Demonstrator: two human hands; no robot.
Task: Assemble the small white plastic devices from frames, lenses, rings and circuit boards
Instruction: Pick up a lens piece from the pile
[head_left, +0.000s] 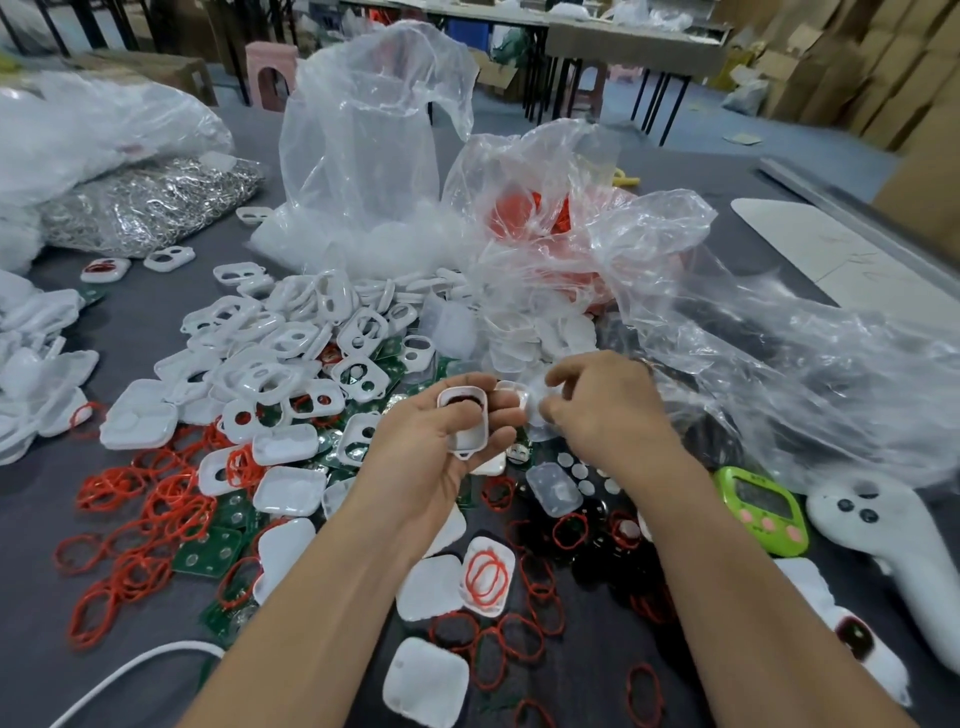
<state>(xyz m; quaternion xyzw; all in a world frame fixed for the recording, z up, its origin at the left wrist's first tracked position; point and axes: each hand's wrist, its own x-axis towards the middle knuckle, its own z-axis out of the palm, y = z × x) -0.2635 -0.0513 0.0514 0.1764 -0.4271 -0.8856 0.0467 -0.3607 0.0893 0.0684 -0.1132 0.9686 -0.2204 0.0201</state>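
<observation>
Grey table (145, 312) | left hand (431, 447): white frame (464, 423) | right hand (608, 410): clear lens (530, 408)

— What's lying on the grey table (140, 332)?
— A heap of white frames (291, 332) in the middle. Red rings (145, 509) and green circuit boards (213, 556) are scattered left, with crumpled clear bags (363, 156) behind.
— And on the right?
— A green timer (761, 509) just beside a white controller (883, 525).

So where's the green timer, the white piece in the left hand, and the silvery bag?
Green timer (759, 501): head view, its grey screen.
White piece (467, 439): head view, its lower half.
Silvery bag (150, 202): head view, its middle.
</observation>
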